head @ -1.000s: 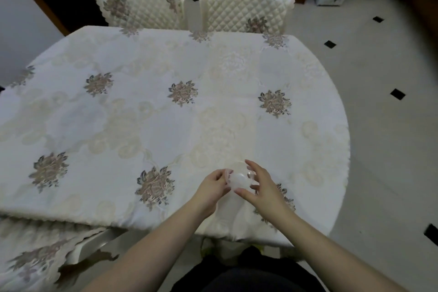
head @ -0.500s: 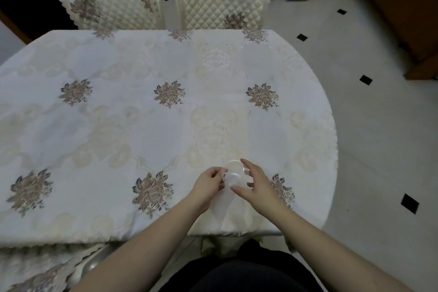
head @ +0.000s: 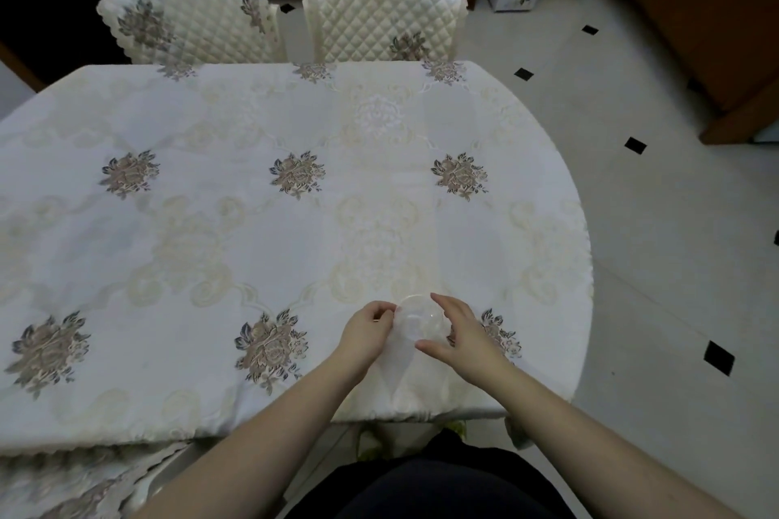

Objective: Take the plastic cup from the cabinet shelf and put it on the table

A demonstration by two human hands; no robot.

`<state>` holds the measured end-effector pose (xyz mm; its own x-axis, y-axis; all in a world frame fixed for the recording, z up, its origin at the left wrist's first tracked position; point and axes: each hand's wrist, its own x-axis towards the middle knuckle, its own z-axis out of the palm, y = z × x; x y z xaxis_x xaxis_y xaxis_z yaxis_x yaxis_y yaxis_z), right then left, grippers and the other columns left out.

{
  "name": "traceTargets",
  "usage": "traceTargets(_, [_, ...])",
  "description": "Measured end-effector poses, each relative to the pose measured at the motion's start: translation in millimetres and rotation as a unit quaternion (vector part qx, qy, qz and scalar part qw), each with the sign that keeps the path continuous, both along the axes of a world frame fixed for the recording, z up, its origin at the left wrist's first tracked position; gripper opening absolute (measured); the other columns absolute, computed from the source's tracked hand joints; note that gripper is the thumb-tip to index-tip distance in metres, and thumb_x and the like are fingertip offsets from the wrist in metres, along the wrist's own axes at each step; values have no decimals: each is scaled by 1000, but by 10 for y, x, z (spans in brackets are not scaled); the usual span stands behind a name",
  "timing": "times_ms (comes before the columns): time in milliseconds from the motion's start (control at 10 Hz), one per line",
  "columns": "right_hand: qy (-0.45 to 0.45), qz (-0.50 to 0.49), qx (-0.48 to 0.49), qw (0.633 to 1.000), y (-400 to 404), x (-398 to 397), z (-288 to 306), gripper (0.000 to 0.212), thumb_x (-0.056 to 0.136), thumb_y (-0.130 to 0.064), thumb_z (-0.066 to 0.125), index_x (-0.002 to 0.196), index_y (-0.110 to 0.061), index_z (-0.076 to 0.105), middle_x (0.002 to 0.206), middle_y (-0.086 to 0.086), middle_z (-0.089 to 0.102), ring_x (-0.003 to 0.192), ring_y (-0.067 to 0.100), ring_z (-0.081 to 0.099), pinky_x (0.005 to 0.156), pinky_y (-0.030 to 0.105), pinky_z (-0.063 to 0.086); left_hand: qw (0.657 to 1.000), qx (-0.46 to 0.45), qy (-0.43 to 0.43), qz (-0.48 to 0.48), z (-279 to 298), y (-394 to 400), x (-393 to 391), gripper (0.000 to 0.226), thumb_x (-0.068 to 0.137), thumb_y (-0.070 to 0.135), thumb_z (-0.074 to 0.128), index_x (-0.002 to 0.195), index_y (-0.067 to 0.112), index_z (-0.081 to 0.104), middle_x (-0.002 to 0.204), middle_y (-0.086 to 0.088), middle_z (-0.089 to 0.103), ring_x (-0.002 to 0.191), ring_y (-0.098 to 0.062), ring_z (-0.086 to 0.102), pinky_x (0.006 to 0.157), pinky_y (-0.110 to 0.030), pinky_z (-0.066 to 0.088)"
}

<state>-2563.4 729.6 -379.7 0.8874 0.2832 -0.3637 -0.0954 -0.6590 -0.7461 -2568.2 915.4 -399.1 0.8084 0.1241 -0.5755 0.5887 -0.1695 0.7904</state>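
While both forearms reach in over the table's near edge, the cup stands upright on the cloth just inside that edge. The left hand pinches the cup's left rim, fingers curled. The right hand cups its right side, fingers spread, thumb touching.

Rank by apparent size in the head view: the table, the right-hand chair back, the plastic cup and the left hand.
1. table, by far the largest.
2. right-hand chair back, though it stands farther off.
3. left hand and plastic cup: they look about alike, so no ranking between them.
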Motion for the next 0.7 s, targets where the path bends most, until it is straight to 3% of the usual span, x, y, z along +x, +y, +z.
traceTargets(100, [8,0,-1,1000,-23,8,27,86,78,-48,74,148,-25,30,151,-4,30,135,14,37,108,40,38,1000,18,-11,4,42,53,-11,24,93,19,46,99,24,69,102,4,69,98,-18,63,91,-40,52])
traceTargets(300, [6,-26,-26,999,-77,-83,94,63,89,-51,57,145,-29,37,147,-4,42,130,11,43,98,25,37,991,114,-48,-42,116,165,-93,24,93,19,47,107,23,66,113,-2,68,89,-10,60,71,-26,43])
traceTargets(400, [-9,-13,-72,997,-153,-177,118,55,93,-50,51,142,-26,42,145,-1,47,129,11,43,96,22,30,956,236,-115,-133,213,183,-150,31,95,26,47,120,18,62,130,-3,60,119,-21,53,97,-36,41])
traceTargets(500, [-25,4,-111,993,-211,-270,191,56,96,-47,48,145,-20,40,148,1,43,135,14,37,101,22,27,877,395,-174,-211,296,184,-292,47,97,38,41,141,20,45,151,-3,43,140,-25,31,113,-44,25])
traceTargets(600, [-84,39,-168,981,-254,-336,239,60,96,-48,46,148,-20,34,153,2,37,141,18,30,112,30,23,836,462,-176,-240,313,183,-454,58,97,48,32,151,26,28,161,-1,25,149,-25,11,118,-50,7])
traceTargets(700, [-157,86,-228,957,-242,-340,265,64,95,-53,44,150,-24,29,156,1,31,143,19,26,114,33,19,818,473,-222,-240,320,155,-573,61,93,49,35,148,23,37,158,-6,34,147,-30,22,116,-54,12])
